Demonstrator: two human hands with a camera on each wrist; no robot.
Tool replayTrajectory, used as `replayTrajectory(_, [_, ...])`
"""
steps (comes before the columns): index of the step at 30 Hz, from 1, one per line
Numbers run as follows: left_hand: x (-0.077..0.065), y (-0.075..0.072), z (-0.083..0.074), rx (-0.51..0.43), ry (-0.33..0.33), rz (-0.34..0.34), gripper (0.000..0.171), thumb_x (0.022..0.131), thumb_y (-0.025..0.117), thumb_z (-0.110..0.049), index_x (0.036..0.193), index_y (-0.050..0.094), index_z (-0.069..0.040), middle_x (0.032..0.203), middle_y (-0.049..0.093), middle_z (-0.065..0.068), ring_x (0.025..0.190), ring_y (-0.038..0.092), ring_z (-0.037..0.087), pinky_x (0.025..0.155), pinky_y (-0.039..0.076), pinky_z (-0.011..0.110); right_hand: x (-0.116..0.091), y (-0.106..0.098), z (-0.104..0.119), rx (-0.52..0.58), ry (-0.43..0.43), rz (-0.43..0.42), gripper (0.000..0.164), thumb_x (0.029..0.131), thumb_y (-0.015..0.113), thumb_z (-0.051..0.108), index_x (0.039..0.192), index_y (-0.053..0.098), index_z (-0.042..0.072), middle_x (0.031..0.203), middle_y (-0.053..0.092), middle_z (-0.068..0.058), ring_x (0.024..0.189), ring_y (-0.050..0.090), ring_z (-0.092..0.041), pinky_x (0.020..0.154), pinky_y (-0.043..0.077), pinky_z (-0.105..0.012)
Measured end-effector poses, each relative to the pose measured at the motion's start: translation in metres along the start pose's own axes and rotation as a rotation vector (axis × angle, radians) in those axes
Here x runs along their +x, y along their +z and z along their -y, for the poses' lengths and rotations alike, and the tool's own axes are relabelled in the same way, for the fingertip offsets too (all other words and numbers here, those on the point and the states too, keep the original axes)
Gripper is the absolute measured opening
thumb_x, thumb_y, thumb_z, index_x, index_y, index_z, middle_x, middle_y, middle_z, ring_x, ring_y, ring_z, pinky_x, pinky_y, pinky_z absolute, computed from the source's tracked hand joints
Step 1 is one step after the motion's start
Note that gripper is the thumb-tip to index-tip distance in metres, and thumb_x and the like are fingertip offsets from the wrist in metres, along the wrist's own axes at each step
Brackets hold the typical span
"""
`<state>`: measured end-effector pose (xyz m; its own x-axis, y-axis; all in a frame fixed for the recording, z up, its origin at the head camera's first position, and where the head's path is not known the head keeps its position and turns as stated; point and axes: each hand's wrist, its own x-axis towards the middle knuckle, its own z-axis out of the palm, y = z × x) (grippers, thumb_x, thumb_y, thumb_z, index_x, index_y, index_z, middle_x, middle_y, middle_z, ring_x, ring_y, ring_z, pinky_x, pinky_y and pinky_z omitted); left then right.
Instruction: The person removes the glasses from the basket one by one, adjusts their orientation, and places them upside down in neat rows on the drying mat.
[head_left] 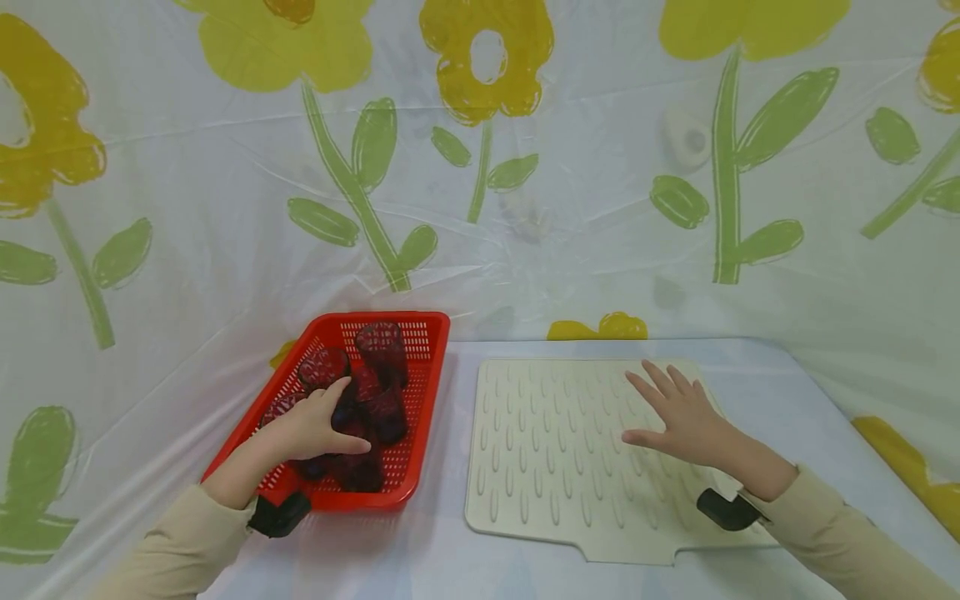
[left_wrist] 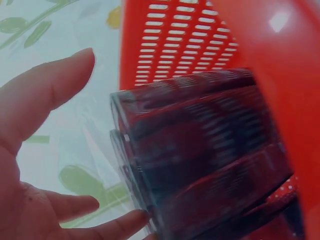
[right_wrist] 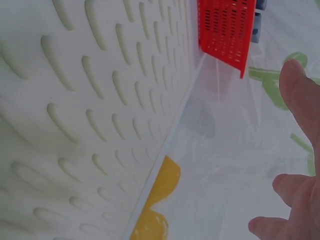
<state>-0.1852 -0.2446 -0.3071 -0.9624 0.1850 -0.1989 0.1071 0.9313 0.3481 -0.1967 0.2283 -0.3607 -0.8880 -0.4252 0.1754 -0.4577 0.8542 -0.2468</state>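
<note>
Cups of dark red, see-through material with patterned, textured sides [head_left: 381, 354] lie jumbled in a red plastic basket with slotted walls [head_left: 432, 392], at the left of the pale counter [head_left: 442, 567]. Over the basket, the left hand [head_left: 318, 423] is spread, thumb well away from fingers, gripping nothing; whether a fingertip touches a cup rim is unclear. To the right lies a cream, flat mat with rows of raised oblong ridges [head_left: 525, 450]. Above its right part, the right hand [head_left: 678, 421] has its fingers fanned wide and holds nothing.
</note>
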Motion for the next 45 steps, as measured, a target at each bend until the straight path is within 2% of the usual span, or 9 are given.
replayTrajectory(7, [-0.004,0.009,0.005,0.036,0.026,-0.081,0.095,0.061,0.082,-0.037,0.129,0.036,0.011,0.121,0.045,0.032,0.107,0.041,0.048,0.085,0.040,0.063,-0.004,-0.003,0.000,0.000,0.015,0.003,0.086,0.078,0.063,0.053,0.139,0.033,0.000,0.143,0.022,-0.028,0.125,0.018,-0.057,0.091,0.014,-0.074])
replayTrajectory(13, [-0.006,0.014,0.007,0.036,0.026,-0.121,0.088,0.060,0.083,-0.034,0.124,0.043,0.011,0.115,0.044,0.029,0.103,0.040,0.043,0.085,0.042,0.059,-0.007,-0.003,-0.001,0.018,0.021,0.005,0.086,0.078,0.063,0.052,0.139,0.033,0.000,0.143,0.022,-0.029,0.125,0.018,-0.058,0.090,0.014,-0.075])
replayTrajectory(19, [-0.010,0.022,0.010,-0.027,-0.001,-0.168,0.090,0.058,0.084,-0.038,0.123,0.045,0.010,0.114,0.042,0.029,0.102,0.042,0.041,0.081,0.046,0.058,-0.009,0.001,-0.003,0.036,0.010,-0.016,0.084,0.078,0.063,0.051,0.138,0.033,-0.001,0.142,0.023,-0.031,0.123,0.018,-0.059,0.089,0.015,-0.076])
replayTrajectory(23, [-0.014,0.029,0.012,-0.096,-0.006,-0.156,0.090,0.059,0.083,-0.037,0.126,0.042,0.006,0.116,0.042,0.028,0.101,0.047,0.039,0.081,0.046,0.058,-0.011,0.006,-0.005,0.073,0.005,-0.019,0.084,0.078,0.064,0.050,0.138,0.033,-0.001,0.141,0.023,-0.031,0.123,0.017,-0.060,0.087,0.014,-0.077])
replayTrajectory(28, [-0.017,0.032,0.014,-0.135,-0.007,-0.156,0.089,0.059,0.084,-0.037,0.126,0.042,0.004,0.115,0.046,0.028,0.099,0.050,0.037,0.081,0.046,0.058,-0.015,0.012,-0.006,0.094,0.009,-0.027,0.083,0.078,0.064,0.049,0.137,0.033,-0.001,0.141,0.023,-0.031,0.123,0.018,-0.060,0.086,0.014,-0.077])
replayTrajectory(36, [-0.022,0.032,0.018,-0.161,-0.045,-0.180,0.088,0.060,0.083,-0.037,0.126,0.042,0.005,0.115,0.047,0.028,0.099,0.050,0.037,0.080,0.047,0.056,-0.015,0.013,-0.007,0.091,0.012,-0.037,0.083,0.078,0.064,0.048,0.138,0.033,0.000,0.141,0.023,-0.031,0.123,0.018,-0.059,0.086,0.014,-0.077])
replayTrajectory(41, [-0.025,0.030,0.016,-0.165,-0.041,-0.217,0.088,0.060,0.082,-0.040,0.125,0.043,0.005,0.115,0.049,0.027,0.099,0.050,0.037,0.080,0.047,0.057,-0.015,0.012,-0.007,0.083,0.019,-0.034,0.083,0.078,0.064,0.049,0.138,0.032,0.001,0.142,0.023,-0.030,0.123,0.018,-0.059,0.087,0.015,-0.077])
replayTrajectory(45, [-0.027,0.024,0.012,-0.178,-0.056,-0.233,0.090,0.063,0.079,-0.043,0.129,0.041,0.004,0.120,0.046,0.030,0.104,0.049,0.040,0.082,0.045,0.058,-0.014,0.009,-0.006,0.081,0.020,-0.038,0.084,0.078,0.064,0.049,0.138,0.032,0.000,0.141,0.023,-0.031,0.123,0.019,-0.059,0.087,0.015,-0.077])
